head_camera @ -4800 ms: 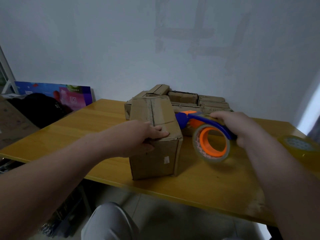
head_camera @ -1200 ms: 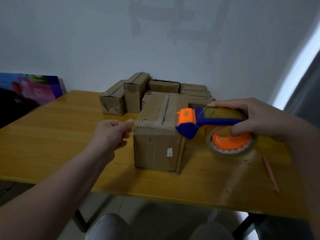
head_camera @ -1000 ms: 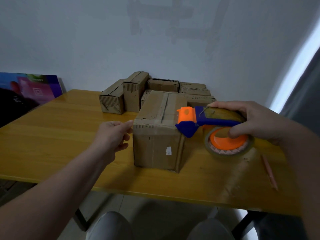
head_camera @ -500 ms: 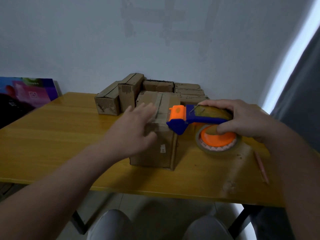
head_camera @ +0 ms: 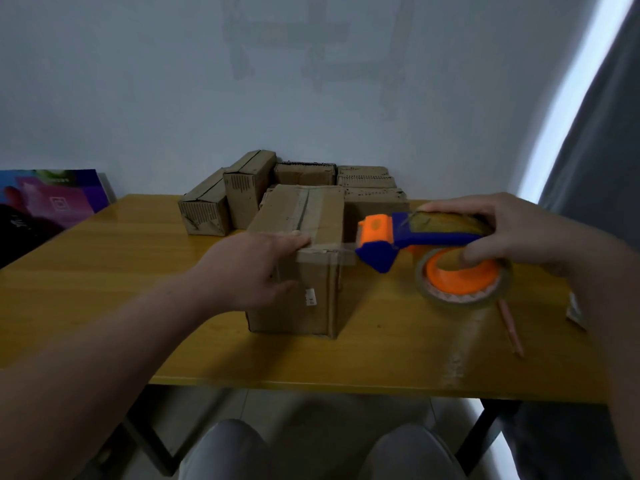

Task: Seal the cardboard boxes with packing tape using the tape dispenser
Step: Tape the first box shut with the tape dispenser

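Box (head_camera: 311,216) mid-table (head_camera: 104,271), tape strip (head_camera: 343,259) stretched from its near top edge to the tape dispenser (head_camera: 415,240).
Left hand (head_camera: 256,268): fingers flat, pressing that edge. Right hand (head_camera: 512,230): wrapped round the dispenser, just right of the box. Risks: strip peeling loose if the pressing eases; slack tape twisting; box sliding under the pull. Unclear: tape end under the fingers, cutter blade, box's far side.

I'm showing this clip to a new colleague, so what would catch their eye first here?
The orange and blue tape dispenser, gripped by the right hand right of centre, stands out most. Next is the cardboard box mid-table, with the left hand pressing on its near top edge. Smaller boxes sit behind.
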